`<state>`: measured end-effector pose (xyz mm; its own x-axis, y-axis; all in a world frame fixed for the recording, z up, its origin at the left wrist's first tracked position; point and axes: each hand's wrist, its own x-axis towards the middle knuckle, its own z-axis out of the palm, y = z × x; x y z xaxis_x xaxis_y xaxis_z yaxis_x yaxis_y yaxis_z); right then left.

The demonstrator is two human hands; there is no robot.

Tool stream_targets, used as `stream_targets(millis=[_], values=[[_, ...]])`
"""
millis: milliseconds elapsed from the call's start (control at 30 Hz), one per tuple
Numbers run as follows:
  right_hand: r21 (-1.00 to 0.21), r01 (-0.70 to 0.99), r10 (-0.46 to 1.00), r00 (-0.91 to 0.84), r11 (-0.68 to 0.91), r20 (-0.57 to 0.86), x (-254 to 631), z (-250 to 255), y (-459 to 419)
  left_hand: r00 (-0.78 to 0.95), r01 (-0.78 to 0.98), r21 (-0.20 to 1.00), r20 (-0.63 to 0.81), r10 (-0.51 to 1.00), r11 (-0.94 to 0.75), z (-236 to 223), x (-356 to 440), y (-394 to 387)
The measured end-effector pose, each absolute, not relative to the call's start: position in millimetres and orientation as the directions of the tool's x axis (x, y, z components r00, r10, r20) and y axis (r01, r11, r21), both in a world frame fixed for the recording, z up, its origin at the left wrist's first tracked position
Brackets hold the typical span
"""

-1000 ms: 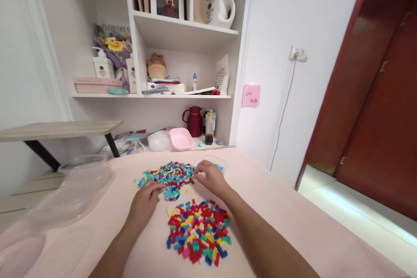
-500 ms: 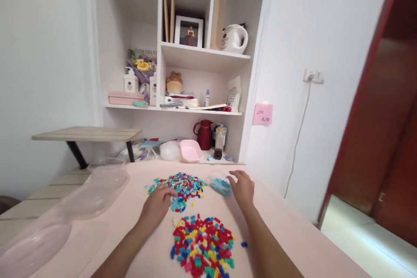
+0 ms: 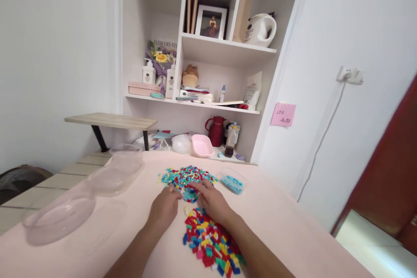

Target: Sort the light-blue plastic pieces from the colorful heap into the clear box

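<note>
A small heap of mostly light-blue building bricks (image 3: 190, 195) lies between my two hands, in front of a wider pile of mixed bricks (image 3: 185, 175). At its left edge is my left hand (image 3: 165, 206), its fingers curled; whatever they may hold is hidden. My right hand (image 3: 211, 202) reaches over the heap's right side, fingers stretched out and apart, fingertips at the bricks. Nearer to me, partly under my right forearm, spreads a pile of larger red, yellow, blue and green bricks (image 3: 208, 243). To the right, a clear plastic box (image 3: 233, 181) contains light-blue bricks.
Several clear plastic trays (image 3: 60, 219) line the table's left side. At the back of the pink tabletop (image 3: 286, 234) stand a pink basin (image 3: 202, 146), a dark red jug (image 3: 216, 131) and a bottle (image 3: 231, 141). A shelf unit (image 3: 228, 45) rises behind.
My right hand has moved left from the clear box to the small brick heap. My left hand stays beside that heap. The camera view has turned and tilted slightly.
</note>
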<state>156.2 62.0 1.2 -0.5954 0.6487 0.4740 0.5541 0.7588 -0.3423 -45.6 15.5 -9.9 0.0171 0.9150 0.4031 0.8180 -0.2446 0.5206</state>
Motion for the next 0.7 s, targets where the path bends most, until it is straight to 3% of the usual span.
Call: stream_targets(millis=[167, 533, 700], values=[[-0.205, 0.61, 0.632, -0.65, 0.765, 0.422, 151, -7, 65, 0.098, 0.836, 0.459, 0.414, 0.905, -0.301, -8, -41, 13], [-0.37, 0.657, 0.754, -0.555, 0.656, 0.351, 174, -2, 74, 0.068, 0.829, 0.489, 0.394, 0.917, -0.272, -15, -47, 22], [-0.374, 0.667, 0.765, -0.553, 0.644, 0.331, 181, -1, 77, 0.037, 0.811, 0.53, 0.376, 0.926, -0.248, -18, -50, 27]])
